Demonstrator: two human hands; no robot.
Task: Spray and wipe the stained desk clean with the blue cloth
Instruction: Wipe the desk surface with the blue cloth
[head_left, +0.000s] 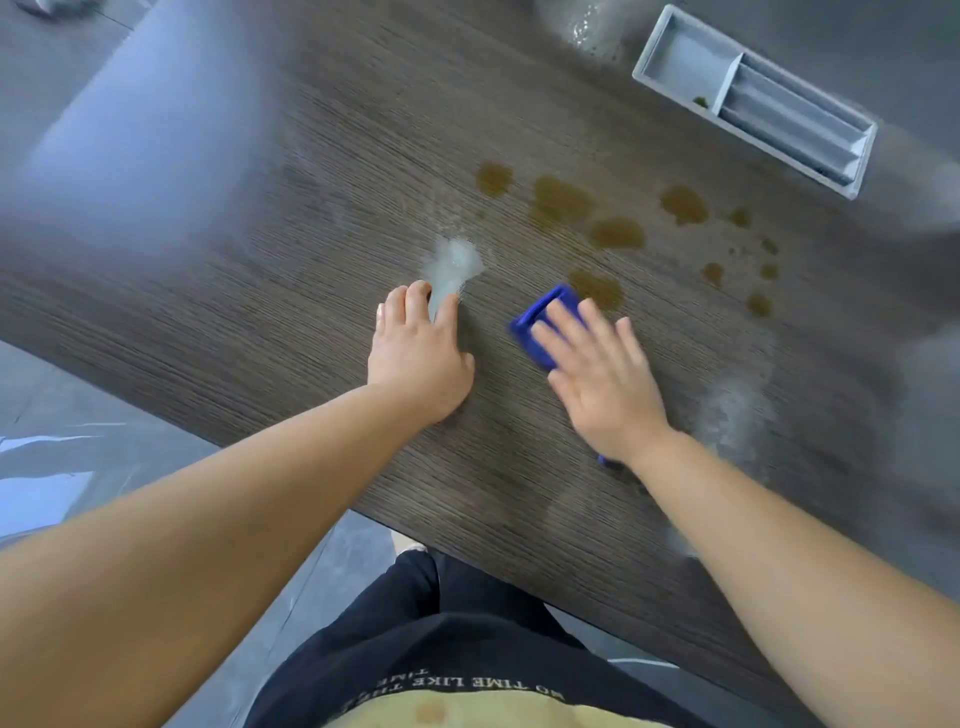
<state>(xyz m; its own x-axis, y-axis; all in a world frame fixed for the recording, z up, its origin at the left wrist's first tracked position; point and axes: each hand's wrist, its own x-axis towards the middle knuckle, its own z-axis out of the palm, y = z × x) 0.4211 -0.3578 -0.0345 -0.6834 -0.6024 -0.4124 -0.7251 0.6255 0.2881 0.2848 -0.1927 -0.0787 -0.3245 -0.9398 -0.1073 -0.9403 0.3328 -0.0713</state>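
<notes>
A dark wood-grain desk fills the view. Several brown stains are scattered across its middle and right. My right hand presses flat, fingers straight, on a folded blue cloth; the cloth's far corner touches the nearest brown stain. My left hand rests on the desk to the left of the cloth, fingers slightly bent. Its fingertips lie beside a patch of white spray foam. No spray bottle is in view.
A grey recessed cable tray with compartments sits at the far right of the desk. More foam lies at the far edge and a thin white smear to the right of my right wrist. The desk's near edge runs diagonally above my legs.
</notes>
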